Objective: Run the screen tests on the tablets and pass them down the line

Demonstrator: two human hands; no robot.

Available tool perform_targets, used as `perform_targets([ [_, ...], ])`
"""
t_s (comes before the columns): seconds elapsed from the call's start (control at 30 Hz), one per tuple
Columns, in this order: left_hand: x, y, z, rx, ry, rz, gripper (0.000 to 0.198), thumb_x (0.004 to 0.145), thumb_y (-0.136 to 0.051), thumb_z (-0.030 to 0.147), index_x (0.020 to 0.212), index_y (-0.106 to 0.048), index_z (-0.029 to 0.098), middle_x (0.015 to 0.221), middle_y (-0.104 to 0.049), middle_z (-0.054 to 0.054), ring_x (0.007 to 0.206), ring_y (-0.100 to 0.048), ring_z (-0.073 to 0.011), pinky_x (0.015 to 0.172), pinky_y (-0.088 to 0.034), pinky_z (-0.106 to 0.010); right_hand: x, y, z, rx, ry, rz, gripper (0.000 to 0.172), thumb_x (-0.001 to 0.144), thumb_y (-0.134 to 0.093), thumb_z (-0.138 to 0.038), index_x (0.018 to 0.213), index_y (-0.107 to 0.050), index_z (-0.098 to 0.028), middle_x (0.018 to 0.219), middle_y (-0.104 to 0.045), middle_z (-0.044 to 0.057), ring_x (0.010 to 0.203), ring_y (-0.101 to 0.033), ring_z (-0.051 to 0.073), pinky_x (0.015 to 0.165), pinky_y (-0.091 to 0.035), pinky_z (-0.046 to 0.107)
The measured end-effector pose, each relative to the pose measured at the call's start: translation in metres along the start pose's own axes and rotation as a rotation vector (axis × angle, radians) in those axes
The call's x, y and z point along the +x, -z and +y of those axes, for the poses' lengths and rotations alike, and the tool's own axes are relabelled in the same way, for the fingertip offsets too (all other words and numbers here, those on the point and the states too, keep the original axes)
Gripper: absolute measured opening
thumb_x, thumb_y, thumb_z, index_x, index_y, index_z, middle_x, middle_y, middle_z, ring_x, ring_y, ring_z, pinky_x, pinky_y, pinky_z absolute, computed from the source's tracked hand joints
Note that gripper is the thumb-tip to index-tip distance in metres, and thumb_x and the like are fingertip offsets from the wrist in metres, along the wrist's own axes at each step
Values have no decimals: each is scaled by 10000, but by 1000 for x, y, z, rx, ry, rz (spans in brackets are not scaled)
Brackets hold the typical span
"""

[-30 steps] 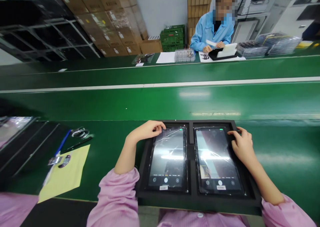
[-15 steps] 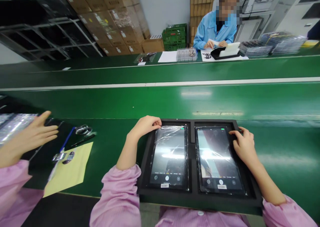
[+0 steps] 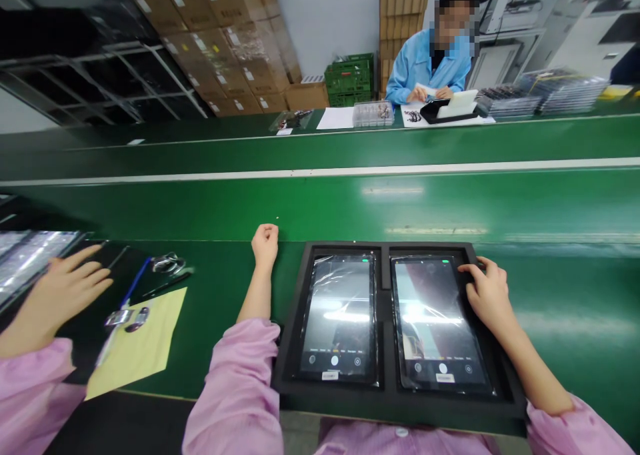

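A black foam tray lies at the near edge of the green bench and holds two tablets side by side. Both screens are lit and covered in clear film. My left hand rests on the green surface just left of the tray's far corner, curled into a fist with nothing visible in it. It is clear of the left tablet. My right hand lies over the upper right edge of the right tablet, fingers bent and pressed around that edge.
A co-worker's hand in a pink sleeve lies flat on a black tray at the left. Beside it are a yellow sheet, a blue pen and a clip. A green conveyor belt runs behind. A person in blue works across it.
My left hand has let go of the left tablet's top corner and moved left onto the green surface, closing into a fist. The co-worker's hand came in at the left.
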State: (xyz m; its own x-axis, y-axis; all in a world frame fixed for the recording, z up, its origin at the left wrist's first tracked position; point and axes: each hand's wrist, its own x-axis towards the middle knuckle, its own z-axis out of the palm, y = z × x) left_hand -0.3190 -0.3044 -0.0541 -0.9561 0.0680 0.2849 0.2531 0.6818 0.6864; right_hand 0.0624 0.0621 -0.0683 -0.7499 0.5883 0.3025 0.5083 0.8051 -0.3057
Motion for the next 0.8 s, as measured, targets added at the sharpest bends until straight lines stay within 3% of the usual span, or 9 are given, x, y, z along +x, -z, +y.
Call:
perform_targets([
  [0.17, -1, -6, 1, 27, -1, 32, 49, 844, -581, 248, 821, -588, 205, 632, -601, 30, 617, -574, -162, 661, -441, -252, 0, 0, 1, -3, 16, 3, 337, 794, -449, -125, 1002, -696, -220, 1228, -502, 144, 1082, -497, 328, 839, -500, 486],
  [0.3, -5, 3, 4, 25, 40, 277, 306, 918, -396, 140, 1203, -505, 113, 875, -696, -67, 842, -668, -164, 807, -474, -256, 0, 0, 1, -7, 24, -1, 339, 795, -443, -130, 1003, -700, -207, 1230, -501, 160, 1068, -497, 338, 826, -502, 493],
  [0.4, -8, 22, 0, -11, 62, 517, 495, 973, -347, 144, 1451, -268, 44, 812, -706, -44, 762, -683, -137, 802, -490, -245, 1, 0, 2, -9, 23, 0, 334, 788, -458, -127, 1001, -700, -212, 1223, -505, 153, 1069, -494, 336, 832, -501, 493],
  [0.47, -9, 36, -7, 8, 111, 601, 581, 991, -383, 180, 1517, -185, 35, 722, -696, -10, 688, -679, -134, 787, -502, -250, 1, -1, 2, -11, 22, 5, 328, 790, -463, -129, 1000, -699, -216, 1219, -505, 149, 1073, -493, 336, 835, -499, 493],
  [0.6, -9, 56, -24, 112, 376, 504, 818, 864, -518, 73, 1547, -82, -33, 670, -704, -24, 771, -708, -179, 819, -520, -290, 1, 0, 2, -7, 22, 2, 320, 796, -465, -135, 998, -696, -224, 1220, -499, 144, 1075, -492, 331, 841, -494, 491],
  [0.73, -9, 64, -33, 166, 340, 586, 890, 801, -468, -4, 1567, -16, 9, 691, -721, -21, 749, -717, -173, 849, -533, -320, 1, 1, 0, -6, 10, -14, 318, 804, -462, -139, 1004, -694, -226, 1228, -497, 144, 1086, -490, 336, 849, -495, 501],
  [0.8, -9, 68, -34, 191, 377, 550, 917, 760, -490, -18, 1566, -54, 4, 636, -696, -2, 774, -719, -196, 874, -534, -362, 1, 2, 0, -6, 10, -16, 322, 806, -455, -138, 1005, -694, -221, 1227, -499, 149, 1081, -494, 338, 840, -497, 502],
])
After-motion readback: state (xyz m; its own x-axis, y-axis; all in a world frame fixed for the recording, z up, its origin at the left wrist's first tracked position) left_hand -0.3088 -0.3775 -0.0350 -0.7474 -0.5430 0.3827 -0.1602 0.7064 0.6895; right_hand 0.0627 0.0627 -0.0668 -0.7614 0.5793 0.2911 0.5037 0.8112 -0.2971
